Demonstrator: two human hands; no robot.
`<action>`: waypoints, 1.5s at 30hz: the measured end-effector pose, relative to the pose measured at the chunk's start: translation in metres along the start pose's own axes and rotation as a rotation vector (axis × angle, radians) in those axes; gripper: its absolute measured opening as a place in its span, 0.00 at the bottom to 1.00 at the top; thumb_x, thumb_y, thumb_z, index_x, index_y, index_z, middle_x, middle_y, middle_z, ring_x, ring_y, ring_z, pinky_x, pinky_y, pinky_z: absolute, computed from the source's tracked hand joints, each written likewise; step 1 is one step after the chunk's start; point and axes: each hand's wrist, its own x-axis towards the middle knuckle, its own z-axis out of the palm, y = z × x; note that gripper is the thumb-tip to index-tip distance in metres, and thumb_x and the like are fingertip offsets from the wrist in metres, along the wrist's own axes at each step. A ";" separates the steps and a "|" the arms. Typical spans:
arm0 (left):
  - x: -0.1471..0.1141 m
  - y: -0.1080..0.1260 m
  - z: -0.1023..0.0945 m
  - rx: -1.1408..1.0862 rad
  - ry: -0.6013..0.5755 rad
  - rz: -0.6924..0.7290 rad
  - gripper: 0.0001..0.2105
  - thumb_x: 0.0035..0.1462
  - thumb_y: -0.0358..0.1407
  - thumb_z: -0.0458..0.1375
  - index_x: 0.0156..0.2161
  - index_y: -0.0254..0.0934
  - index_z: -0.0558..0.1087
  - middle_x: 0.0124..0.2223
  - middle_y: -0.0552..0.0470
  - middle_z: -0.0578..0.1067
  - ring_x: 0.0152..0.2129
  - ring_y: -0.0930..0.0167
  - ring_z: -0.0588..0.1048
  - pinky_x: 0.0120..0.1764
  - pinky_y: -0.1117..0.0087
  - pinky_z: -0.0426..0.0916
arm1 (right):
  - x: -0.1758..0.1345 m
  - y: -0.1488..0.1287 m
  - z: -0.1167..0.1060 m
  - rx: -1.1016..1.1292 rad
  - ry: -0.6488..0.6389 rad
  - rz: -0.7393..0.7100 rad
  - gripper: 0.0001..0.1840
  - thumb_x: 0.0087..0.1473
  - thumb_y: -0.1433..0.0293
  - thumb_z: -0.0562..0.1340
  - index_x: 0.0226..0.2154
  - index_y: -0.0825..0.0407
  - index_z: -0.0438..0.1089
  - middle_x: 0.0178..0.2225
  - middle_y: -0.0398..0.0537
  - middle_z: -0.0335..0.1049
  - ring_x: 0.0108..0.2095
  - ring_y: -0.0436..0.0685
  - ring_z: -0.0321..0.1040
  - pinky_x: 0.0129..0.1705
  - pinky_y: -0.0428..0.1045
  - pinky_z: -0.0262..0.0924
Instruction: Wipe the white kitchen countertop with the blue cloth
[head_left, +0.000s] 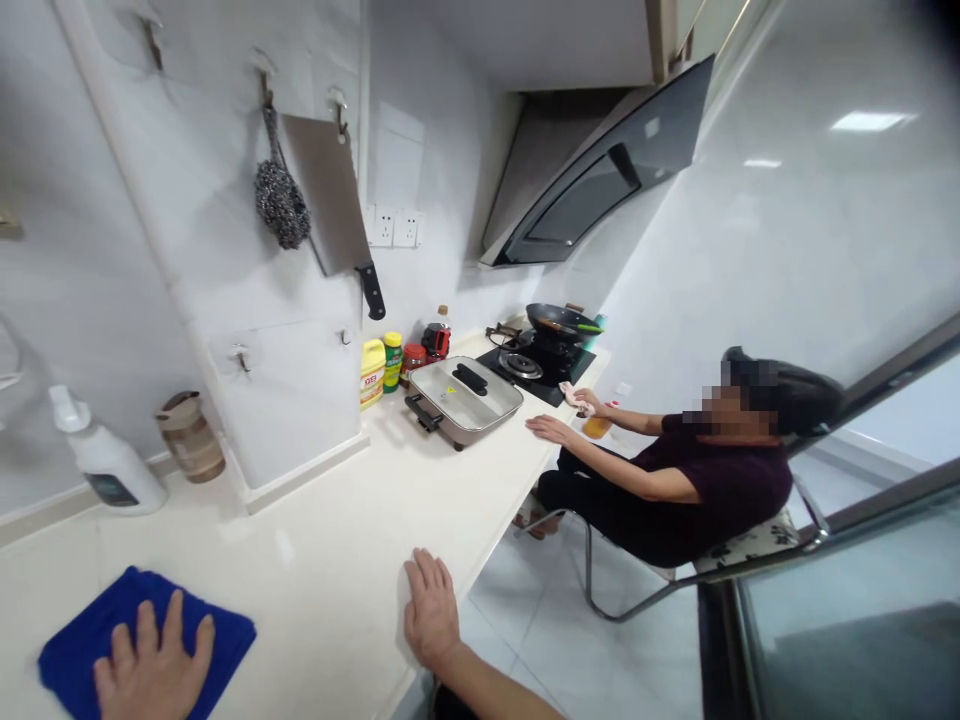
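Left hand [154, 668] flat on blue cloth [82, 635]

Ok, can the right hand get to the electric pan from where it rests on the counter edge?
Probably yes: the right hand lies flat, with bare countertop between it and the electric pan. It looks a long stretch, though.

I'm standing in a home kitchen: a long white stone countertop [337, 560] runs to a black gas hob [534, 366] with a dark wok [561, 320] under a slanted black extractor hood [600, 175], a steel cleaver [334, 205] hangs on the white tiled wall [217, 250] above sauce bottles [390, 362]
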 end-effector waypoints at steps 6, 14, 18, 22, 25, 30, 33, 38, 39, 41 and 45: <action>-0.048 0.045 0.013 0.055 0.230 0.203 0.32 0.66 0.44 0.37 0.65 0.21 0.59 0.69 0.23 0.50 0.68 0.44 0.39 0.62 0.35 0.46 | 0.001 -0.005 -0.009 0.009 -0.057 0.020 0.33 0.55 0.69 0.57 0.63 0.55 0.59 0.69 0.53 0.47 0.70 0.61 0.39 0.71 0.60 0.33; -0.076 0.130 0.050 0.008 0.210 0.411 0.28 0.67 0.39 0.43 0.65 0.21 0.60 0.71 0.24 0.46 0.69 0.47 0.32 0.65 0.38 0.43 | 0.003 -0.008 -0.017 0.019 -0.078 0.028 0.33 0.54 0.68 0.58 0.63 0.54 0.60 0.69 0.53 0.47 0.69 0.61 0.39 0.71 0.60 0.32; -0.085 0.184 0.077 -0.060 0.190 0.373 0.27 0.65 0.37 0.46 0.64 0.20 0.60 0.70 0.23 0.46 0.68 0.45 0.31 0.64 0.36 0.44 | 0.003 -0.005 -0.011 -0.006 -0.026 -0.008 0.32 0.55 0.68 0.57 0.62 0.54 0.61 0.68 0.53 0.49 0.69 0.62 0.42 0.71 0.61 0.36; -0.086 0.195 0.089 -0.173 0.077 0.363 0.27 0.63 0.38 0.49 0.63 0.24 0.64 0.69 0.25 0.52 0.68 0.43 0.40 0.64 0.35 0.46 | -0.003 0.015 0.008 0.002 0.126 -0.131 0.30 0.54 0.72 0.55 0.60 0.54 0.63 0.66 0.55 0.55 0.67 0.63 0.46 0.69 0.63 0.44; -0.080 0.159 0.074 -0.329 -0.077 0.400 0.27 0.67 0.41 0.45 0.67 0.32 0.57 0.69 0.35 0.57 0.67 0.55 0.53 0.64 0.45 0.56 | -0.003 0.029 0.015 0.093 0.282 -0.179 0.28 0.51 0.77 0.51 0.54 0.53 0.69 0.58 0.56 0.66 0.61 0.62 0.59 0.63 0.65 0.57; -0.076 0.068 0.028 -0.281 0.068 0.289 0.28 0.69 0.43 0.41 0.68 0.29 0.54 0.68 0.36 0.60 0.67 0.60 0.55 0.66 0.49 0.54 | 0.018 -0.009 0.010 0.222 0.268 -0.302 0.33 0.52 0.79 0.49 0.61 0.55 0.60 0.62 0.58 0.59 0.64 0.60 0.53 0.63 0.62 0.58; -0.079 0.031 0.017 -0.105 0.186 0.192 0.28 0.68 0.42 0.42 0.65 0.25 0.60 0.67 0.32 0.60 0.68 0.53 0.51 0.66 0.43 0.51 | 0.036 -0.063 0.011 0.194 0.121 -0.437 0.36 0.50 0.79 0.51 0.63 0.56 0.58 0.67 0.57 0.52 0.68 0.62 0.44 0.67 0.63 0.52; -0.091 0.016 0.021 0.091 0.266 0.107 0.27 0.67 0.40 0.41 0.62 0.24 0.66 0.66 0.26 0.60 0.68 0.48 0.47 0.64 0.40 0.51 | 0.048 -0.108 0.022 0.084 -0.166 -0.516 0.33 0.61 0.66 0.55 0.67 0.54 0.52 0.70 0.55 0.42 0.70 0.66 0.37 0.70 0.65 0.43; -0.093 0.018 0.021 0.111 0.278 0.116 0.27 0.67 0.40 0.41 0.61 0.24 0.67 0.66 0.25 0.60 0.68 0.49 0.47 0.64 0.40 0.51 | 0.047 -0.107 0.023 0.076 -0.198 -0.527 0.32 0.63 0.63 0.53 0.67 0.53 0.52 0.70 0.54 0.42 0.70 0.65 0.36 0.70 0.64 0.42; -0.095 0.021 0.018 0.132 0.275 0.139 0.27 0.67 0.39 0.40 0.61 0.25 0.67 0.66 0.25 0.59 0.69 0.51 0.45 0.64 0.41 0.50 | 0.046 -0.098 0.024 0.064 -0.219 -0.533 0.33 0.65 0.59 0.51 0.68 0.53 0.50 0.70 0.52 0.41 0.70 0.63 0.36 0.71 0.62 0.41; -0.094 0.026 0.012 0.121 0.248 0.151 0.28 0.67 0.40 0.37 0.63 0.25 0.65 0.67 0.26 0.57 0.70 0.53 0.41 0.64 0.41 0.48 | 0.048 -0.069 0.019 0.051 -0.161 -0.477 0.34 0.66 0.57 0.50 0.68 0.55 0.48 0.70 0.50 0.41 0.70 0.60 0.36 0.71 0.59 0.40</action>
